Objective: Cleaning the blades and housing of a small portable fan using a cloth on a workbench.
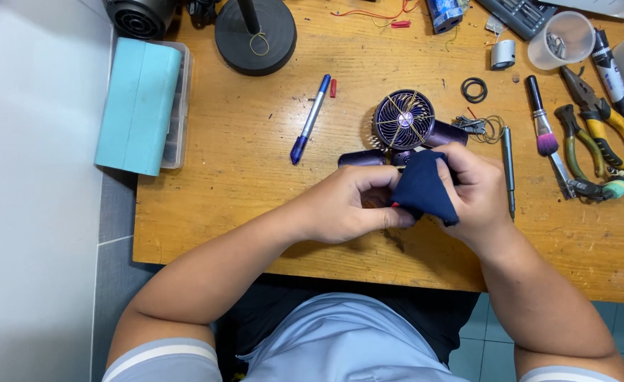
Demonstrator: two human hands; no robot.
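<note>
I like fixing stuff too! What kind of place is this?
Probably a small repair workbench: pliers and a screwdriver lie on the wooden table, near a small purple fan and a cleaning brush.

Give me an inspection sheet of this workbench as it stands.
Surface: scratched wooden bench top, bare at its middle.
Job's things: small purple handheld fan with round grille; dark blue folded cloth.
Clutter: blue pen, pink-tipped brush, yellow-handled pliers, clear plastic cup, black rubber ring, teal-lidded plastic box.
Hands: left hand and right hand both pinch the cloth.
Cables: thin red wire at far edge.
Surroundings: grey wall, tiled floor.
</note>
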